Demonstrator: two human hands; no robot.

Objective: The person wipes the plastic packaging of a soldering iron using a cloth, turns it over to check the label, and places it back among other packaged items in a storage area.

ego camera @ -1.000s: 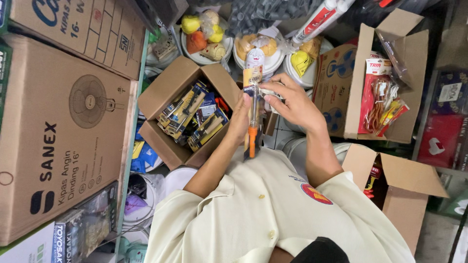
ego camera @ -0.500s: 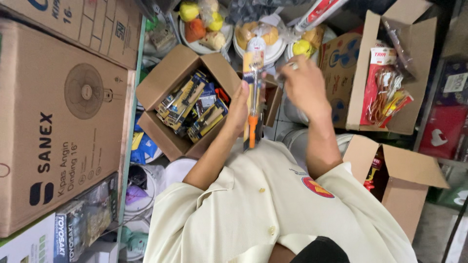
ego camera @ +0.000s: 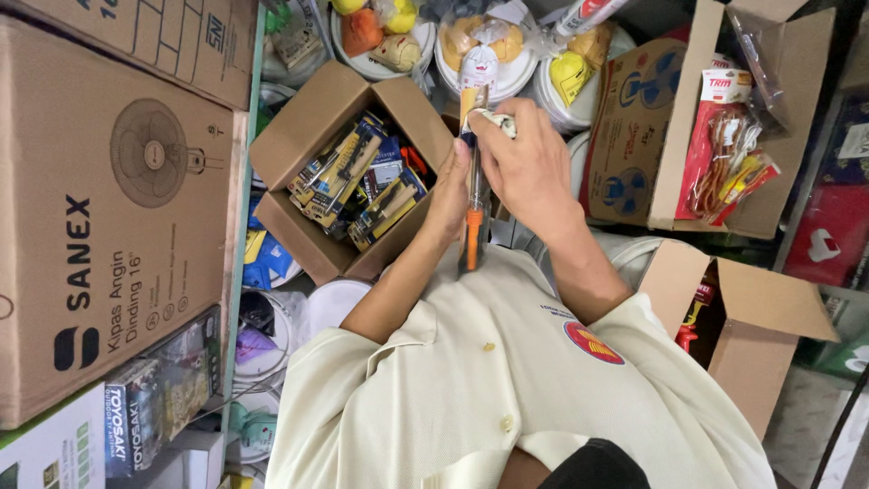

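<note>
My left hand (ego camera: 450, 195) and my right hand (ego camera: 527, 167) both grip a long, narrow packaged tool (ego camera: 473, 234) with an orange handle, held upright in front of my cream shirt. The left hand holds its middle from the left. The right hand closes over its upper part, with a small white scrap (ego camera: 497, 119) pinched at the fingertips. Just left of the hands an open cardboard box (ego camera: 299, 122) holds several similar yellow and blue packaged tools (ego camera: 362, 181).
Large fan cartons (ego camera: 109, 208) are stacked on the left. White bowls (ego camera: 493, 77) with yellow and orange items sit at the top. An open box with red packets (ego camera: 724, 154) stands at the right, and another open box (ego camera: 760, 335) at the lower right.
My right hand has moved left, from beside the pack onto its upper part. The pack stays upright in my left hand.
</note>
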